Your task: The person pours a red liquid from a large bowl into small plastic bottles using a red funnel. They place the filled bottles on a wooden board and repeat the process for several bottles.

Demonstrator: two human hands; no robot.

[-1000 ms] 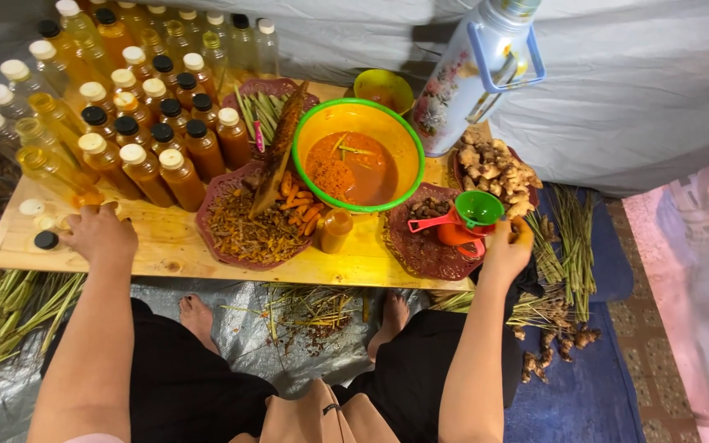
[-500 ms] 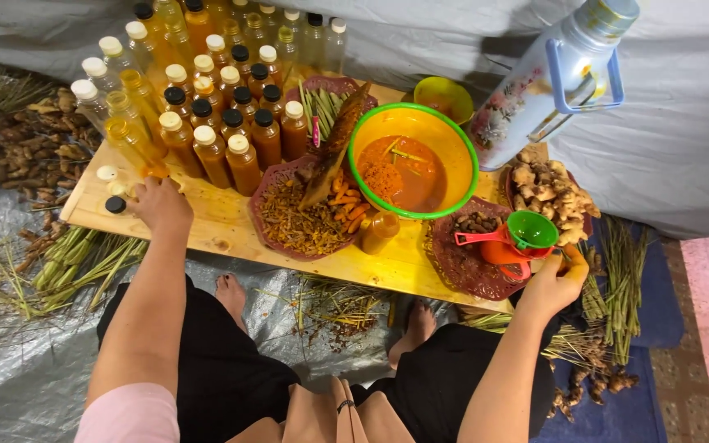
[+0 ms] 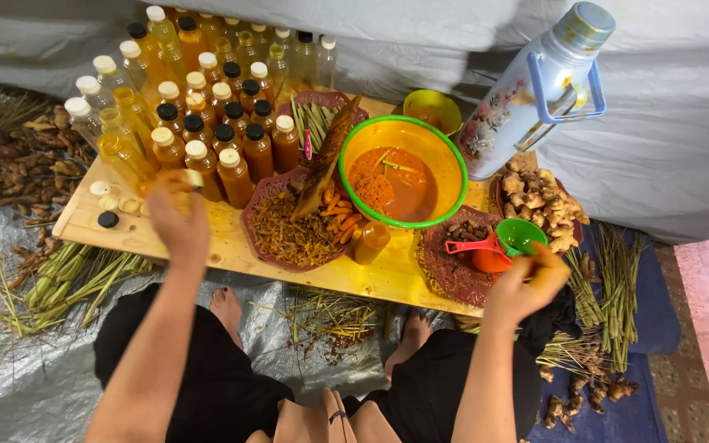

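The bottle (image 3: 176, 182) blurred under the left hand (image 3: 178, 221), its fingers' grip unclear, could topple its packed neighbours (image 3: 207, 123).

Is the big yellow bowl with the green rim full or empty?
Partly full. The big yellow bowl with the green rim holds orange-brown liquid with paste and a few green strips low inside; its upper wall is bare.

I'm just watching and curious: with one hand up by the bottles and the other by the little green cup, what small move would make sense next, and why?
Probably the left hand should close on one bottle in the front row. It hovers, blurred, right beside those capped bottles, its fingers seemingly at something small. The right hand already touches the green cup on the dark red plate.
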